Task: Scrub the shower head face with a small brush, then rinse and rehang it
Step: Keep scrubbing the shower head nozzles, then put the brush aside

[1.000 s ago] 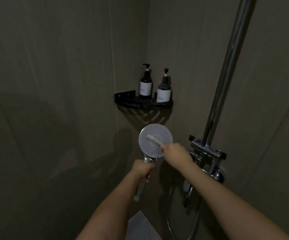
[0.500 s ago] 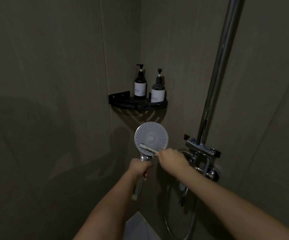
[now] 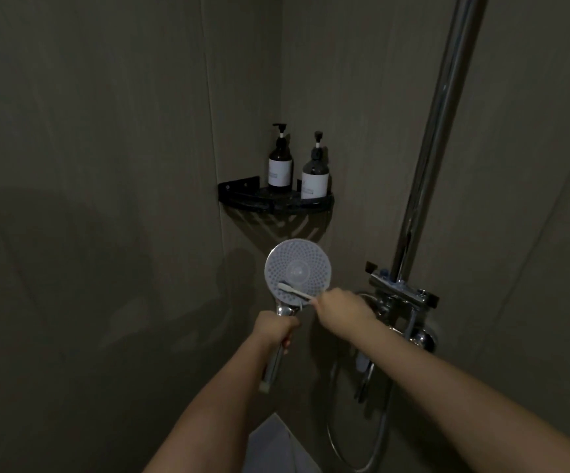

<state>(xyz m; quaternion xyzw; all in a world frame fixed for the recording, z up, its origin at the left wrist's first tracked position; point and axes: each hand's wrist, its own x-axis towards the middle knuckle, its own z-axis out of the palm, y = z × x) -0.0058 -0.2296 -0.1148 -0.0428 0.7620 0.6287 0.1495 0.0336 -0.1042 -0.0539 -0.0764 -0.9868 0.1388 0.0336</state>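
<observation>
A round white shower head point(image 3: 302, 264) with a dotted face points toward me, held upright in front of the corner. My left hand point(image 3: 274, 326) grips its chrome handle just below the head. My right hand point(image 3: 340, 307) holds a small white brush point(image 3: 294, 291) by its handle. The brush tip lies across the lower left part of the face. The handle's lower end sticks out beneath my left fist.
A black corner shelf point(image 3: 242, 198) carries two dark pump bottles point(image 3: 280, 162) point(image 3: 315, 172). A chrome riser pipe point(image 3: 437, 131) climbs the right wall from the mixer valve point(image 3: 401, 295). The hose point(image 3: 355, 452) loops below it.
The brush has swept from the middle of the face down to its lower part. Both hands and the shower head sit a little lower in view.
</observation>
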